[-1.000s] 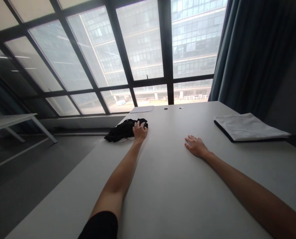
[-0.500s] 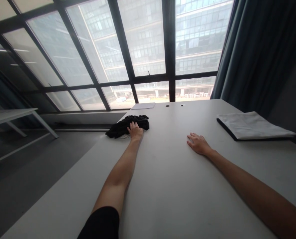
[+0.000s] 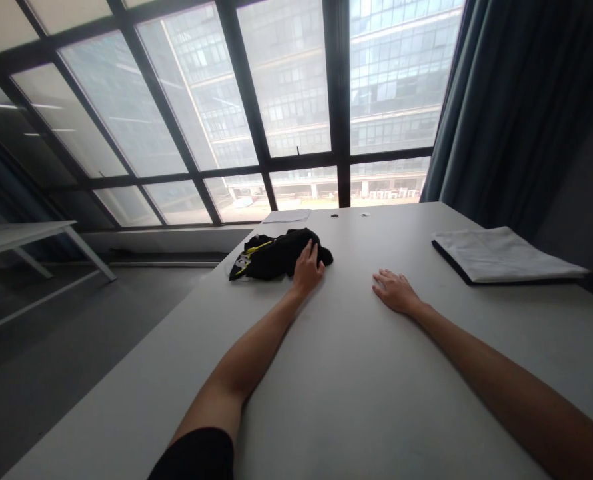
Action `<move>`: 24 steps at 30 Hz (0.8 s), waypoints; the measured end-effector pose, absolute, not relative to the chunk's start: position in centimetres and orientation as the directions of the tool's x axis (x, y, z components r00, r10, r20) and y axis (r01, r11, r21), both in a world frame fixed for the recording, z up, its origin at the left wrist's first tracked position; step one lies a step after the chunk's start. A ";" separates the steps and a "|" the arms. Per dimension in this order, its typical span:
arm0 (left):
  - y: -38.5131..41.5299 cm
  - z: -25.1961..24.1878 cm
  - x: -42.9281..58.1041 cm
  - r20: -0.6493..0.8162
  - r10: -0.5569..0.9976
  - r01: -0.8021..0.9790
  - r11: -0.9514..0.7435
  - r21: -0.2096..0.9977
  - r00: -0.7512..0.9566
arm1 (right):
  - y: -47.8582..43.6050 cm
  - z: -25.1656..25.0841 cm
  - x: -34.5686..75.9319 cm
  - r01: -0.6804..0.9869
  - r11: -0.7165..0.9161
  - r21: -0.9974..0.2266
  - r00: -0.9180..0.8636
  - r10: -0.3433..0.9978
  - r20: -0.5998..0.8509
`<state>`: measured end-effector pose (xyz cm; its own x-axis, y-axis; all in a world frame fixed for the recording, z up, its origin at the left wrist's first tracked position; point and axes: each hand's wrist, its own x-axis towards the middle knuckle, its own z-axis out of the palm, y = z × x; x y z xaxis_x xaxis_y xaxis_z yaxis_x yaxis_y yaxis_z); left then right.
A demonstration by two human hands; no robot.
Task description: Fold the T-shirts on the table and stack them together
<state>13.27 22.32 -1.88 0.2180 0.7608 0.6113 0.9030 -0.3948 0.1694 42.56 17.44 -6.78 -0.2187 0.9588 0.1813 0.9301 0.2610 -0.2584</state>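
A bunched black garment [image 3: 276, 257] lies at the far left part of the white table [image 3: 356, 373]. Yellow trim and a patch of white show at its left end. My left hand [image 3: 308, 269] grips its right part, fingers on top of the dark fabric, some fingertips sunk from sight in it. To the right, my right hand [image 3: 395, 291] rests flat on the tabletop, palm down with the fingers apart, touching no object but the table.
A folded white cloth with a black underside [image 3: 506, 257] lies at the right of the table. White sheets [image 3: 286, 216] sit at the far edge, near two small round table fittings. Windows [image 3: 286, 80] and a dark curtain [image 3: 506, 107] stand behind; another table [image 3: 21, 230] is at left.
My left hand has moved right, dragging the black garment with it. Its yellow and white parts now show at the left end. My right hand has stayed in place.
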 end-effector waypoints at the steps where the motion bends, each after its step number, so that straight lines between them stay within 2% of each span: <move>1: 21.7 -2.1 14.5 0.581 0.764 0.879 -0.448 0.164 0.281 | 17.5 -6.8 42.6 0.928 0.256 -0.271 -0.210 0.959 0.189; 5: 19.6 -2.6 17.8 0.419 0.708 0.727 -0.671 0.148 0.568 | 17.9 -7.0 42.9 0.899 0.245 -0.364 -0.143 0.948 0.286; 7: 19.2 -2.7 18.2 0.406 0.660 0.676 -0.726 0.130 0.631 | 18.1 -7.0 43.1 0.870 0.259 -0.420 -0.101 0.927 0.361; 10: 19.8 -3.2 17.7 0.414 0.721 0.738 -0.657 0.154 0.556 | 18.4 -7.0 43.4 0.837 0.284 -0.467 -0.058 0.895 0.442; 15: 21.2 -4.3 16.6 0.216 0.866 0.843 -0.492 0.217 0.450 | 18.3 -7.0 43.3 0.823 0.337 -0.457 -0.091 0.873 0.479; 19: 21.2 -4.5 16.7 0.171 0.855 0.828 -0.517 0.216 0.489 | 17.8 -6.9 43.1 0.807 0.410 -0.426 -0.171 0.851 0.496; 24: 20.5 -4.2 17.1 0.251 0.744 0.701 -0.668 0.249 0.619 | 17.4 -6.5 42.9 0.796 0.449 -0.405 -0.225 0.842 0.490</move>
<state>17.13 20.54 -4.23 0.6194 0.7437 0.2515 0.7011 -0.6682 0.2491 42.91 17.36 -6.50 -0.2251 0.8423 0.4898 0.7965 0.4486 -0.4054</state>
